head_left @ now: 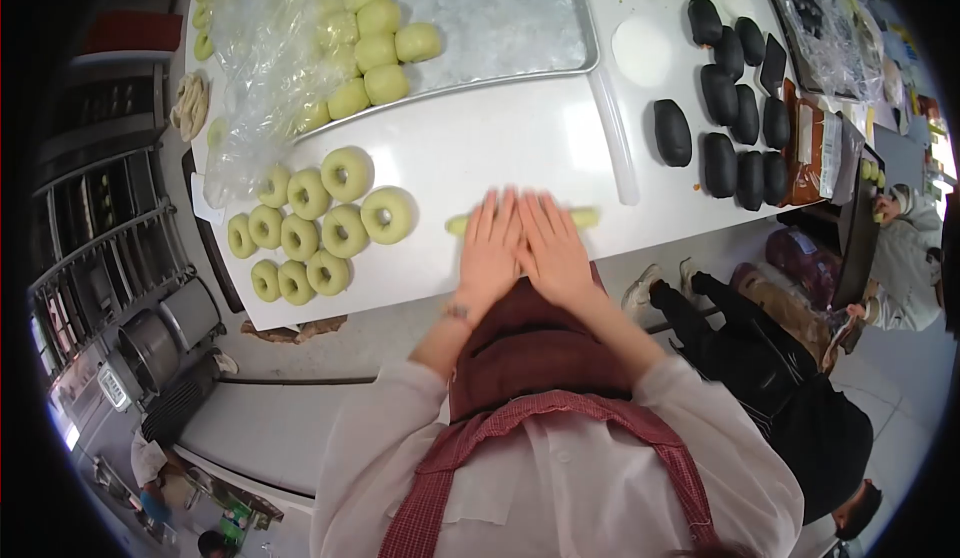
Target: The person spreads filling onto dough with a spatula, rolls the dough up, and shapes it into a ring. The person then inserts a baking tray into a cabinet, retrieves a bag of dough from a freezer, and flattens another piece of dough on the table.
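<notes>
A roll of pale green dough (583,217) lies crosswise near the front edge of the white table, with its two ends showing. My left hand (492,243) rests flat on it, fingers stretched out. Right beside it, my right hand (550,243) also lies flat on the dough, its fingertips slightly blurred; the two hands touch. The middle of the dough is hidden under my fingers. To the left sit several ring-shaped pieces of green dough (343,231).
A metal tray (500,18) at the back carries round green dough balls (377,53) under plastic film (265,58). A clear rolling pin or rod (613,138) lies right of centre. Several black dough pieces (719,95) stand farther right. Other people (800,388) are nearby at right.
</notes>
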The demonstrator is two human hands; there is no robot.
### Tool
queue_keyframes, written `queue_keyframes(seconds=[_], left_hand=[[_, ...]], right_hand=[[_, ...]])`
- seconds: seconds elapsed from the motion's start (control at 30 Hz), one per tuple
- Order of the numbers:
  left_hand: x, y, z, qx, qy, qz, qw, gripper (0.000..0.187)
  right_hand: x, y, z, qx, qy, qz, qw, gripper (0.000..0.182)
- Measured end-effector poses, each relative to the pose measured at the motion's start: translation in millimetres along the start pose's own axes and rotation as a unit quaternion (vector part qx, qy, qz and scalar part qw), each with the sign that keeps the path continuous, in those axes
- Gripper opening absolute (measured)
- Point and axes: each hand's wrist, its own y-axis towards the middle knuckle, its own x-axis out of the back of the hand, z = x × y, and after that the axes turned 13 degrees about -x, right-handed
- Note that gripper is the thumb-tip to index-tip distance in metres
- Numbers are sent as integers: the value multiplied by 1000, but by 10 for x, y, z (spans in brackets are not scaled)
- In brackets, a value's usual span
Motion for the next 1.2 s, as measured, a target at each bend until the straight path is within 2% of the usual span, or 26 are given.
queue_keyframes(seconds=[0.1,0.17,0.2,0.27,0.3,0.33,0.4,0.43,0.5,0.53,0.6,0.7,0.77,0.8,0.83,0.9,0.93,0.97,1.03,1.07,1.17,1.2], left_hand=[[105,-240,-259,39,-38,38,998,60],[28,150,-125,102,48,15,994,61],[-33,365,32,119,95,-33,988,61],[92,851,381,132,128,-57,981,60],[96,912,509,79,119,-74,987,58],[110,827,510,78,118,-73,987,58],[104,453,360,-23,23,19,999,57],[117,197,208,-22,20,62,998,58],[38,-420,-89,-5,3,69,998,61],[48,-434,-135,-6,2,70,998,61],[116,-408,-262,56,-5,23,998,64],[153,50,-52,135,98,-4,986,65],[157,287,215,131,74,-44,988,63],[250,303,304,91,89,-75,989,58],[360,197,372,92,89,-77,989,58],[531,-49,444,45,-89,-12,995,54],[519,-56,397,4,-79,-73,994,50],[502,-82,398,6,-79,-75,994,50],[466,-137,414,-35,-79,-31,996,45],[546,-221,417,-33,-79,-33,996,45],[906,-656,415,-31,-11,-42,999,36],[836,-752,439,-29,-10,-44,999,36]], right_hand=[[53,-416,-28,-24,-34,57,997,64],[-60,-19,-69,-56,-116,-17,992,61],[-42,302,-92,-56,-132,-71,987,59],[41,909,-193,-44,-135,-140,980,56],[61,1057,-238,-32,-122,-156,980,56],[74,981,-273,-24,-101,-132,986,57],[117,460,-366,-21,-61,-58,996,59],[135,126,-397,-26,-64,-32,997,60],[103,-459,-466,-27,-41,20,999,61],[116,-485,-464,-29,-42,20,999,61],[170,-522,-432,-25,-57,19,998,60],[255,21,-445,-25,-84,-49,995,58],[260,409,-562,1,-66,-63,996,60],[350,462,-623,22,0,-64,998,61],[465,411,-683,24,-1,-64,998,61],[646,267,-765,-28,136,73,988,63],[657,232,-749,29,93,9,995,58],[623,248,-750,32,92,10,995,58],[515,302,-744,56,39,19,997,44],[540,278,-682,59,38,19,997,44],[561,148,-427,132,61,20,989,28],[429,153,-400,134,60,21,989,28]])
